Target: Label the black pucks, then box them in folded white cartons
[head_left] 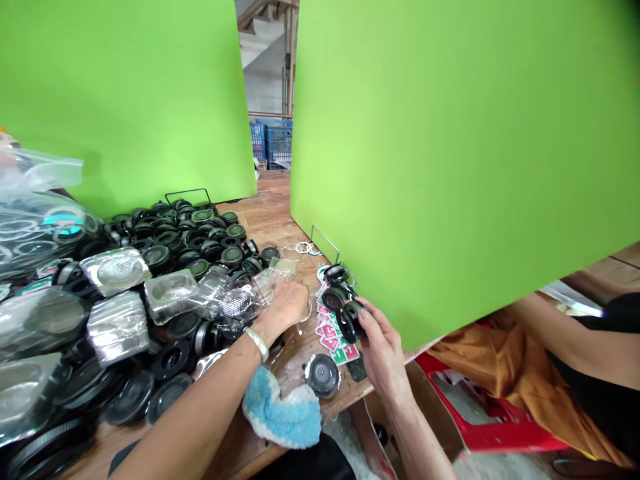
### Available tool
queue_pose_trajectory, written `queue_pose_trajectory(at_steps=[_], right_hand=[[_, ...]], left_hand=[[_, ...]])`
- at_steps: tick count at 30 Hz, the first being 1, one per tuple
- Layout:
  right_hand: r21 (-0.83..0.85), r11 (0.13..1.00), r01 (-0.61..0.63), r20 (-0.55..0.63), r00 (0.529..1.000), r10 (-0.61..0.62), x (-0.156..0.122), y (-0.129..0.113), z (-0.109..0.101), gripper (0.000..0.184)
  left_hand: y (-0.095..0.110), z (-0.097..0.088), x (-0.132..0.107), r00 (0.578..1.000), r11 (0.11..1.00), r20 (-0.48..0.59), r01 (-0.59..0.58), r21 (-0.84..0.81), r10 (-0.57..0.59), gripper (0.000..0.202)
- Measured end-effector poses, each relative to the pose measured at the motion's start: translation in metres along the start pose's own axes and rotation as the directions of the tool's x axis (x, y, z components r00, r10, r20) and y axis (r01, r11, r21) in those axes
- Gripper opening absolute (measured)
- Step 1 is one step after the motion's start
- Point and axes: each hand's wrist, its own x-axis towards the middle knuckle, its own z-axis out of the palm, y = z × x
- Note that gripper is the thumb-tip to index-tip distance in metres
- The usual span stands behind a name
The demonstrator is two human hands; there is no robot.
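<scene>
My right hand grips a black ring-shaped plastic part between thumb and fingers, just above the table's right edge. More black round parts sit right behind it. My left hand is closed, palm down, with a bracelet on the wrist. Clear plastic wrapping lies beside it; its fingertips are hidden, so what they hold does not show. Below the right hand are numbered red and green labels. A black round disc in clear film lies between my forearms.
A large pile of black round parts and clear-wrapped packs covers the left. Green panels stand behind, with thin wire stands at their base. A blue-white cloth lies in front. Another person's arm and a red stool are at right.
</scene>
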Motion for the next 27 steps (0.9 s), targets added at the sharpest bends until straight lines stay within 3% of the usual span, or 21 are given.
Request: queue_pose_trajectory(at_steps=[4,6,10,14,16,18,20,24,27], right_hand=[[-0.272,0.941,0.202,0.153,0.974,-0.165,0.01,0.007,0.02,0.042],[-0.357,0.867,0.348,0.254,0.929,-0.268,0.018,0.012,0.033,0.04],[-0.464,0.668,0.582,0.415,0.809,-0.417,0.032,0.026,0.055,0.04],[-0.651,0.358,0.669,0.614,0.742,-0.271,0.034,0.038,0.067,0.04],[-0.666,0.275,0.693,0.67,0.718,-0.187,0.031,0.038,0.068,0.035],[-0.646,0.272,0.713,0.699,0.696,-0.164,0.03,0.032,0.07,0.03],[-0.641,0.278,0.715,0.703,0.693,-0.162,0.03,0.022,0.075,0.029],[-0.668,0.346,0.659,0.63,0.748,-0.21,0.037,0.009,0.111,0.032],[-0.695,0.429,0.577,0.55,0.811,-0.2,0.049,0.019,0.148,0.037]], left_hand=[[-0.003,-0.005,-0.006,0.996,0.998,-0.083,0.014,-0.066,-0.02,0.018],[-0.007,-0.013,-0.017,0.987,0.993,-0.159,-0.012,-0.115,-0.006,0.009],[-0.01,-0.031,-0.055,0.928,0.971,-0.373,-0.074,-0.227,-0.016,0.036],[-0.008,-0.046,-0.102,0.805,0.919,-0.589,-0.177,-0.353,-0.071,0.035],[-0.01,-0.05,-0.125,0.742,0.9,-0.662,-0.218,-0.379,-0.099,0.031],[-0.014,-0.05,-0.149,0.712,0.92,-0.688,-0.163,-0.356,-0.14,0.03],[-0.018,-0.045,-0.171,0.713,0.945,-0.68,-0.076,-0.318,-0.171,0.028],[-0.02,-0.027,-0.199,0.773,0.962,-0.614,-0.019,-0.272,-0.159,0.027],[-0.017,-0.014,-0.207,0.815,0.969,-0.565,-0.021,-0.245,-0.126,0.027]])
